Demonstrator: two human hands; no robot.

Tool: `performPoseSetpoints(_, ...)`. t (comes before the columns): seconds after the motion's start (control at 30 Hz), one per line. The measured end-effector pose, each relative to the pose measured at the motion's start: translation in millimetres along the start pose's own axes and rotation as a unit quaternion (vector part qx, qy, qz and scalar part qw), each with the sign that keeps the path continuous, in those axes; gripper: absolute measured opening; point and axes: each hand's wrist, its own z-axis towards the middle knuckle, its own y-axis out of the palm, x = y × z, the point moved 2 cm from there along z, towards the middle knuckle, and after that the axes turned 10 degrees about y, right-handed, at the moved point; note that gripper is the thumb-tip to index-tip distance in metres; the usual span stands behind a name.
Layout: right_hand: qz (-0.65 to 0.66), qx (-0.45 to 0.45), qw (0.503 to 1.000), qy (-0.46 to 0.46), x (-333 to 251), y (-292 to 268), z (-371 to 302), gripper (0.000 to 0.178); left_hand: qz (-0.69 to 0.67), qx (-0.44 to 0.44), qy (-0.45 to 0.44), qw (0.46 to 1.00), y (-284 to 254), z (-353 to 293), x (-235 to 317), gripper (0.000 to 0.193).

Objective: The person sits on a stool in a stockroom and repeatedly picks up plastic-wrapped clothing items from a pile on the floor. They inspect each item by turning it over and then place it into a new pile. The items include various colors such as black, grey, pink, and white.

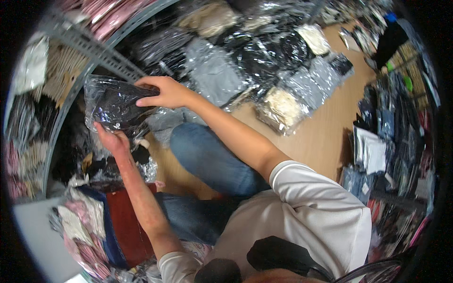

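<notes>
- Pinching the right end of a black, soft-looking bundle in clear, shiny plastic (118,106), the right hand (166,92) had its thumb and fingers set on either side.
- The left hand (113,140) met the bundle's near edge, one fingertip at the plastic; whether its remaining fingers were spread or together could not be told.
- The bundle was at the left of the scene, beside a grey perforated metal shelf bar (94,49).
- Farther right, a cream fabric bundle in clear plastic (282,108) lay on a light-brown floor (328,141).
</notes>
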Motion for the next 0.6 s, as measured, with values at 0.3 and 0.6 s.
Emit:
performPoseSetpoints(0.3, 0.129, 0.165, 0.951, 0.228, 59.7, -153.0, -146.1, 0.040, 0.018, -0.006, -0.150, 0.989, 168.1, -94.2, -107.3, 0.045)
performPoseSetpoints(0.6, 0.198, 0.329, 0.856, 0.347, 101.3, -211.7, -304.0, 0.024, -0.015, -0.216, -0.383, 0.898, 161.8, -173.7, -188.4, 0.028)
